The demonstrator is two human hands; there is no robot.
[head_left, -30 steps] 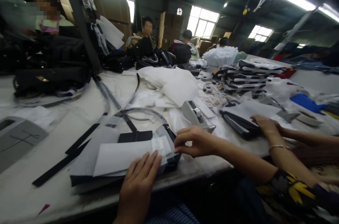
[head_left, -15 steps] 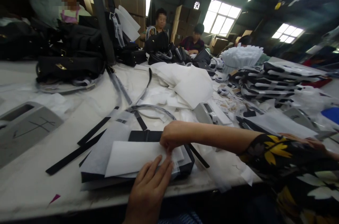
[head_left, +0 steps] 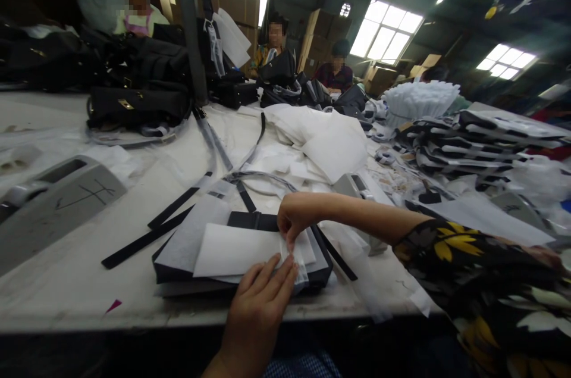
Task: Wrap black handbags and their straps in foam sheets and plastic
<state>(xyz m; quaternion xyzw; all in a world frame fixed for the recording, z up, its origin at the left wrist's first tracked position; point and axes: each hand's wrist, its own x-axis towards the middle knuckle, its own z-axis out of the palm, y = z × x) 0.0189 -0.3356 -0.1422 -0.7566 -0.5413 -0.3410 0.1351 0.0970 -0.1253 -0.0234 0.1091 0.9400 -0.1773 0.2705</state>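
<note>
A flat black bag [head_left: 325,259] lies near the table's front edge, layered with white paper [head_left: 236,247] and a greyish sheet [head_left: 196,235]. My left hand [head_left: 263,291] rests on its front part, fingers stretched toward the right hand, holding nothing. My right hand [head_left: 294,217] reaches in from the right with fingertips pinched together. Between and below the fingers of both hands runs a strip of clear tape [head_left: 301,274], lying over the paper and the bag's front edge. The right fingertips close on its upper end, though fingers partly hide it.
A grey tape dispenser [head_left: 84,199] stands at left, another [head_left: 354,186] behind my right forearm. Black strips [head_left: 147,238] lie left of the bag. White sheets [head_left: 334,146] are piled behind, stacked wrapped black pieces [head_left: 473,143] at right. Black handbags [head_left: 143,107] and co-workers occupy the far side.
The view has shifted, so the table scene sits further right and slightly higher. Both hands stay at the same spot on the bag, with the tape strip showing more clearly.
</note>
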